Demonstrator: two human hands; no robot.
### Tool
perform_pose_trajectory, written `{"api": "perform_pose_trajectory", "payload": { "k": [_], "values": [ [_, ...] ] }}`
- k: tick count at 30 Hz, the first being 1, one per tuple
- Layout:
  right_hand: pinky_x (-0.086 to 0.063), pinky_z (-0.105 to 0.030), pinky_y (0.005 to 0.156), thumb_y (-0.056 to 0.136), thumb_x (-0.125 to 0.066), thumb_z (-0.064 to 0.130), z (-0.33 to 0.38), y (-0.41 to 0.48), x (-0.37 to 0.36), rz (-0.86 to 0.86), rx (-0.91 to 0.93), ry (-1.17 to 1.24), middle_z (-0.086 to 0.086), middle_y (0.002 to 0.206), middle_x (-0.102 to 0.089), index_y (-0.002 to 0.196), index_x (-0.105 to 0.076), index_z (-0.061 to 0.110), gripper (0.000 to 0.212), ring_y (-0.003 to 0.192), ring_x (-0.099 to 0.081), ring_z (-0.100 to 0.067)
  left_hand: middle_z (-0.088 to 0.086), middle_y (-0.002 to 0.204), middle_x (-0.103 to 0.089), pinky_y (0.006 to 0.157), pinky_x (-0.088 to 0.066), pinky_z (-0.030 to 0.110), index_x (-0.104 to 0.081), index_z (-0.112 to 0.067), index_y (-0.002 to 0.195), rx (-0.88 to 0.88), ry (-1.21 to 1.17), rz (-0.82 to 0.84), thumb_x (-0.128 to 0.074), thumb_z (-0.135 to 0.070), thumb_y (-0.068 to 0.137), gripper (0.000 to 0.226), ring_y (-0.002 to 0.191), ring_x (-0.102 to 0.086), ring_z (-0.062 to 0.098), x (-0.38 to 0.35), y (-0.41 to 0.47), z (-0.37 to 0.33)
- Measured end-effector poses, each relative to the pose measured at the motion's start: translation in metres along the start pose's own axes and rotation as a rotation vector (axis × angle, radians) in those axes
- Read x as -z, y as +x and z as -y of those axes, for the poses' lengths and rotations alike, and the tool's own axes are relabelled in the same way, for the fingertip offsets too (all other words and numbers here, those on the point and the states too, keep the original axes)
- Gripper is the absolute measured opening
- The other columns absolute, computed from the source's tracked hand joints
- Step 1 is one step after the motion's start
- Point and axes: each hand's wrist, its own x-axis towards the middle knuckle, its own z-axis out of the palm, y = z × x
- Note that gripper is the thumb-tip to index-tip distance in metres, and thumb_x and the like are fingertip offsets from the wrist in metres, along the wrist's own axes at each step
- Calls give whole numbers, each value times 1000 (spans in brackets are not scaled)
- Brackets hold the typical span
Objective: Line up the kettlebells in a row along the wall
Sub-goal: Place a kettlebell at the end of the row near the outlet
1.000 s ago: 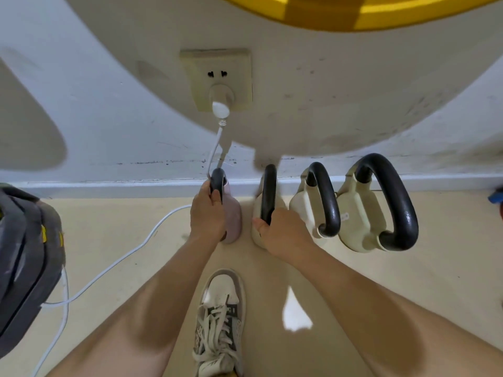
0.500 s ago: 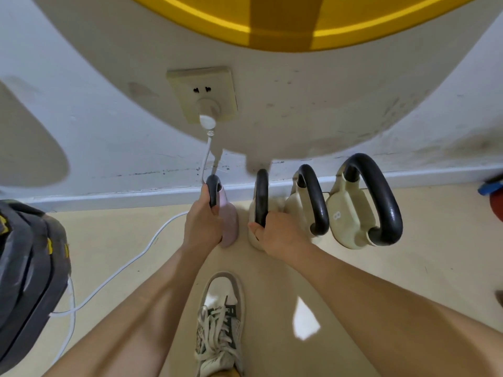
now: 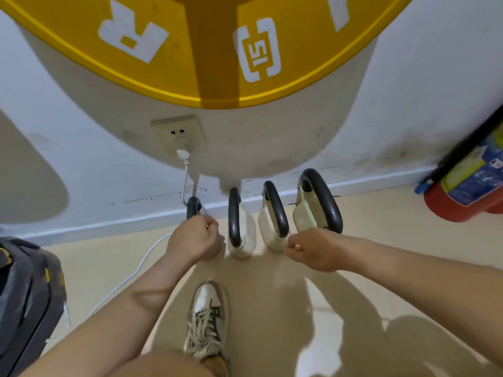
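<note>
Four kettlebells with black handles stand side by side at the white wall's baseboard. My left hand is closed around the handle of the leftmost, small pinkish kettlebell, hiding most of its body. To its right stand a cream kettlebell, a second cream kettlebell and the largest kettlebell. My right hand hovers just in front of the two right-hand ones, fingers curled in, holding nothing.
A wall socket holds a white plug, and its white cable trails over the floor to the left. Dark weight plates sit at the left edge. A red fire extinguisher stands at the right. My shoe is below.
My right hand has let go of the second kettlebell's handle and moved right and back. My left hand stays on the pinkish kettlebell. The view has tilted upward.
</note>
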Motion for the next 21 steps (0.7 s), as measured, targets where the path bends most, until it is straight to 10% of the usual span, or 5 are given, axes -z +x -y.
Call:
{"api": "perform_pose_trajectory", "payload": {
  "k": [6,15,21],
  "values": [
    [-52,-38,70,98,-39,26,-36,-76,33,-5,-14,-574,-11,93,-64,105,-62,8,30,81,-62,-34,3,69,-70,57,-45,29,-59,-17,70,-281,108,218,-43,-17,90,26,59,-58,16,50,-28,-92],
    [-42,-32,71,97,-39,27,-55,-170,62,-217,-22,-346,-8,98,-64,97,-62,12,27,83,-57,-27,1,63,-55,62,-39,34,-55,-14,68,-675,716,311,-36,-43,101,48,61,-49,22,89,-96,-238],
    [-45,-34,68,95,-42,19,-87,-214,27,-229,-68,-354,-8,88,-56,89,-57,11,19,77,-51,-28,1,81,-52,67,-45,38,-48,-18,93,-841,882,217,-42,-26,99,11,79,-54,28,37,-134,-316]
  ]
}}
